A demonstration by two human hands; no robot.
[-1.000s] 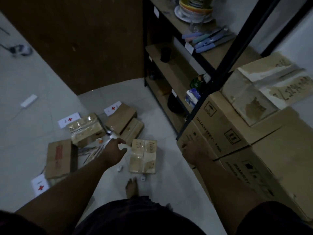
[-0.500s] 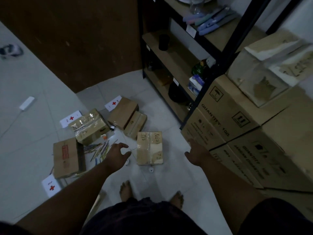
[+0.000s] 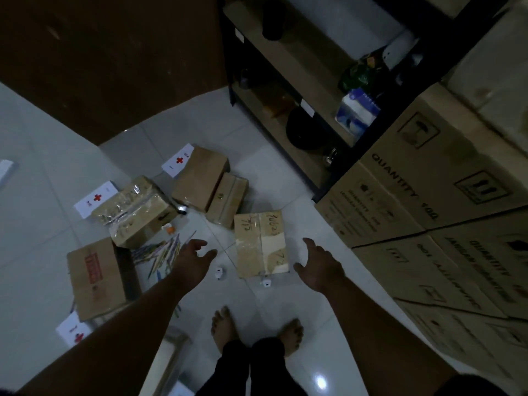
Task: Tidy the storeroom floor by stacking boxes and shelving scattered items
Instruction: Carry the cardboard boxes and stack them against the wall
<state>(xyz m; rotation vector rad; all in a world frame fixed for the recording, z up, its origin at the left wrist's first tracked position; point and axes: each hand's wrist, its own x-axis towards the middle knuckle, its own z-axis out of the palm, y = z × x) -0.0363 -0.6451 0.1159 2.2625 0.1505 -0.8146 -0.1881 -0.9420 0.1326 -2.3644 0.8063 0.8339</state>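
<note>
A small taped cardboard box [image 3: 260, 243] with handwritten numbers lies on the white tile floor between my hands. My left hand [image 3: 192, 261] hangs open to its left, fingers spread, holding nothing. My right hand [image 3: 320, 265] is open to its right, also apart from the box. Several other small boxes lie further out: a plastic-wrapped one [image 3: 135, 214], a plain one [image 3: 200, 178], a narrow one [image 3: 227, 198] and one with a red stamp [image 3: 95, 278]. Coloured sticks [image 3: 160, 252] and two small white caps [image 3: 219, 272] are scattered on the floor.
Stacked large cartons [image 3: 434, 201] stand at the right. A black-framed shelf unit [image 3: 285, 90] with wooden boards holds a tissue pack [image 3: 357, 112] and dark items. White cards with red crosses [image 3: 95, 199] lie on the floor. My bare feet [image 3: 225, 328] stand below the box.
The view has tilted down and closer to the floor. My right hand left the big carton and came down beside the small box; my left hand opened and spread its fingers.
</note>
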